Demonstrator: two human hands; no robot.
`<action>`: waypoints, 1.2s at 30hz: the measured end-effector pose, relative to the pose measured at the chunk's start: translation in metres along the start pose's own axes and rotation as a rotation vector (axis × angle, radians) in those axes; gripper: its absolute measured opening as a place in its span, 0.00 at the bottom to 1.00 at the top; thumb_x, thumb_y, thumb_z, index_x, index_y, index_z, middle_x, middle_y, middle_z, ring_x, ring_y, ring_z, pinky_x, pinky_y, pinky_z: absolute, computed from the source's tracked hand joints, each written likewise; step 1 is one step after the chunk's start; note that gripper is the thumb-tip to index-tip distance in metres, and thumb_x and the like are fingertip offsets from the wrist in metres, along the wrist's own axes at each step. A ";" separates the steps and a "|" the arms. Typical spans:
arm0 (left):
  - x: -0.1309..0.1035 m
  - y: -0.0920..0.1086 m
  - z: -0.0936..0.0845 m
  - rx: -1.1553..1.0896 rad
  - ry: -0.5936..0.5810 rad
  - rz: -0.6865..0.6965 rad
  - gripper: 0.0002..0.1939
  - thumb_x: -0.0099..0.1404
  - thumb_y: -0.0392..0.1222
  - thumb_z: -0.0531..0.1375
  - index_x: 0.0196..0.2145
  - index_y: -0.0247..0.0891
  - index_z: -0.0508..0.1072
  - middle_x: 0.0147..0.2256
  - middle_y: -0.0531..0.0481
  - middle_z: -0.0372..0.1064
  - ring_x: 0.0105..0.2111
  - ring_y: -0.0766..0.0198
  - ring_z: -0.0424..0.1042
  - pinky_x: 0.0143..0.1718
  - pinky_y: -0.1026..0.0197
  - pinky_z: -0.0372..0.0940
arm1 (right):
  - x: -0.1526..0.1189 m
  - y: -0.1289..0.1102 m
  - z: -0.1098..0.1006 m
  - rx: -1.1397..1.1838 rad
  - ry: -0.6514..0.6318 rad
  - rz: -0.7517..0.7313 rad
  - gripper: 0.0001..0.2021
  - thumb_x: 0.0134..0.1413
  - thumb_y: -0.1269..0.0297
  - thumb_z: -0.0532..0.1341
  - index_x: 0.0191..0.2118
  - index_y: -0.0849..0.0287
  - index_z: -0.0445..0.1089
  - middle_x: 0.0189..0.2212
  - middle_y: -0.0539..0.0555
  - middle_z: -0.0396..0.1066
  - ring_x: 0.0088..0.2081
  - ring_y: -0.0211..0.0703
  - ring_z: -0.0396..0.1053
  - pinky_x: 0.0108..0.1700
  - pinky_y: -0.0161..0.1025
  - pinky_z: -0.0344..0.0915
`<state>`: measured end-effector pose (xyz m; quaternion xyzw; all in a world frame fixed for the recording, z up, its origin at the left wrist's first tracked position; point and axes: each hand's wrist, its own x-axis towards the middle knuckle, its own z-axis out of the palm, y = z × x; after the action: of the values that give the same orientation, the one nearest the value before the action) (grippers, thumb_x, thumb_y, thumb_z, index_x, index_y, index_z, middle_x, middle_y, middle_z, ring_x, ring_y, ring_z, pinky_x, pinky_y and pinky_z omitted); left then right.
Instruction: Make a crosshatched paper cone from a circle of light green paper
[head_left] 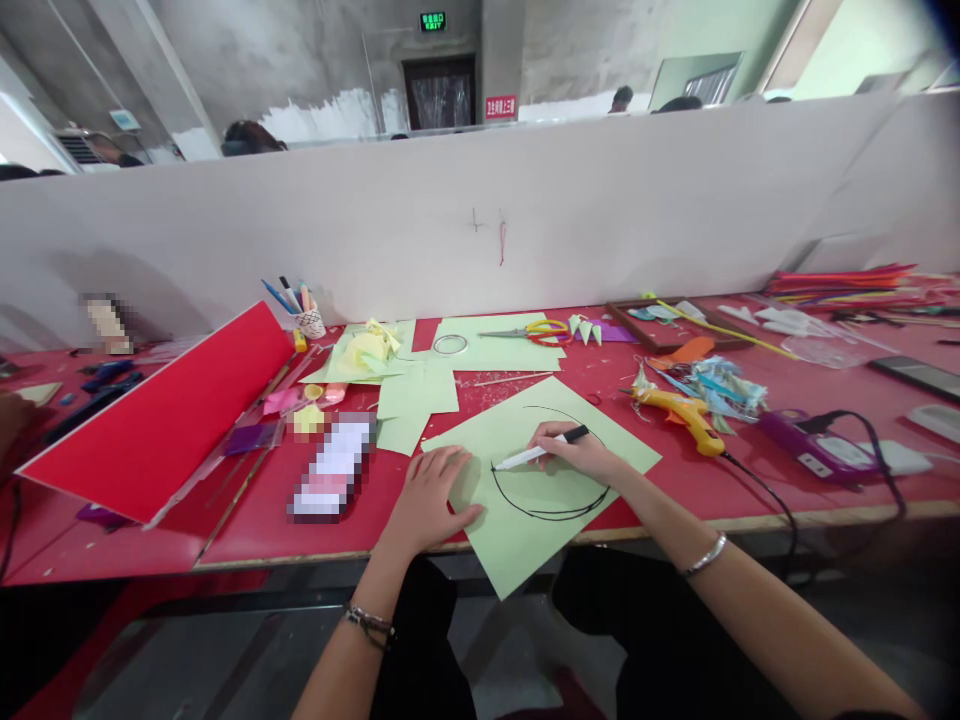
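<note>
A sheet of light green paper lies turned cornerwise on the red table, one corner hanging past the front edge. Black curved lines on it form a large, rough round outline. My right hand grips a white marker with a black end, its tip touching the paper at the outline's left side. On the sheet's left part, my left hand rests flat with fingers spread, holding nothing. A phone, its screen blurred out, lies to the left of that hand.
Behind the sheet are scissors, a tape ring and more green paper. To the right lie a yellow glue gun with a cord and a purple device. A red board leans at left; a white partition stands behind.
</note>
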<state>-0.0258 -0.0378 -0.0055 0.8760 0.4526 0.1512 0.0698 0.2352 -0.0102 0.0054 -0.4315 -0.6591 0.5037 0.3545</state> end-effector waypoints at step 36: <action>0.001 0.000 -0.002 -0.012 0.000 -0.001 0.32 0.54 0.56 0.55 0.54 0.42 0.56 0.54 0.46 0.56 0.53 0.53 0.54 0.53 0.50 0.50 | 0.009 0.010 0.006 -0.176 0.329 -0.039 0.11 0.48 0.56 0.56 0.34 0.57 0.66 0.24 0.49 0.66 0.21 0.34 0.62 0.26 0.34 0.62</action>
<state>-0.0258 -0.0372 -0.0038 0.8755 0.4520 0.1536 0.0751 0.2286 -0.0023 -0.0050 -0.5244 -0.6423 0.3597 0.4279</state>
